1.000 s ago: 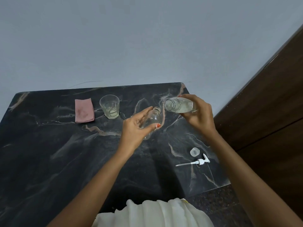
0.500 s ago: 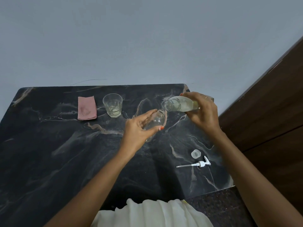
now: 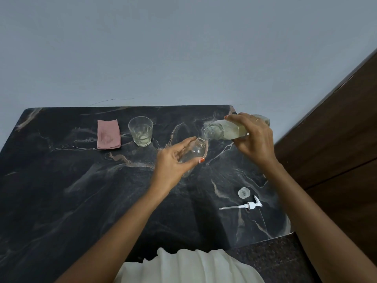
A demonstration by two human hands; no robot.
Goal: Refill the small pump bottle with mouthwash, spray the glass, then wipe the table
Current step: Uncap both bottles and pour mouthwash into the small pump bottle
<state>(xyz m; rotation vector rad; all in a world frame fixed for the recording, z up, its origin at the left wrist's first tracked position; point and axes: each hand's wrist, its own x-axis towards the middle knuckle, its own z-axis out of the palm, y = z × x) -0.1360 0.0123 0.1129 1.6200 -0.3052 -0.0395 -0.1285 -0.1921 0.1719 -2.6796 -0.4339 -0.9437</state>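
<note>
Left grip (image 3: 173, 160) is clamped round the small bottle (image 3: 195, 150), thumb on the near side and fingers on the far side. It holds the bottle tilted, neck up, to the right of the glass (image 3: 140, 130) and a little nearer me. I can't tell whether its base touches the surface (image 3: 61, 190). There is no pump on it and the mouth is bare.

Right grip (image 3: 257, 141) is wrapped round the mouthwash bottle (image 3: 228, 130), further right of the glass. That bottle lies almost level, its neck pointing back toward the glass, with pale liquid pooled along its lower side. Its mouth sits right at the small bottle's mouth, just above it. I can't make out a stream between them.

The glass stands upright near the far edge, a little liquid in the bottom. The pink cloth (image 3: 108, 134) lies folded just left of the glass, not touching it. Well to the right of the glass and much nearer me, the clear cap (image 3: 244, 193) sits on the surface. The white pump (image 3: 250, 205) lies on its side just beyond it, its tube pointing left.
</note>
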